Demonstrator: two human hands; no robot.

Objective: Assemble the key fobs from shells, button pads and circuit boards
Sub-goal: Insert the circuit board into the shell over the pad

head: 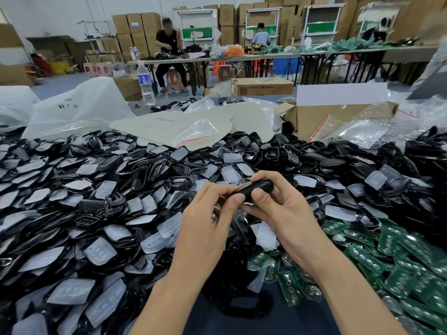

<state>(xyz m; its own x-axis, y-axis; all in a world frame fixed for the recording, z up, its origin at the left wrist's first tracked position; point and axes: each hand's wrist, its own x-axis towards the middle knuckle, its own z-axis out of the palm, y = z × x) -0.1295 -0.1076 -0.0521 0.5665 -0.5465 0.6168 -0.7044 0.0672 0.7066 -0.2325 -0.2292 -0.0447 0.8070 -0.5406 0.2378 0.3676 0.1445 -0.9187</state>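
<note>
Hands at centre, above the piles: our left hand [208,213] and right hand [278,209] pinched one black key fob [258,187], seemingly pressing it closed. Heaps of shells [154,170], button pads [100,251] and circuit boards [396,281] lay around, so we judged most work undone. Bare tabletop [278,320] showed only directly before us.

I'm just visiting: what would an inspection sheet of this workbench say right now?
Surface: dark blue tabletop, mostly buried under parts.
Job's things: heap of black plastic shells; translucent white button pads scattered on it; green circuit boards at right; one black oval fob shell held up.
Clutter: clear plastic water bottle, white plastic bags, open brown cardboard box.
Grippers: left hand and right hand both pinch the held shell.
Cables: nothing seen.
Surroundings: stacked brown cartons, seated person at a far table.
</note>
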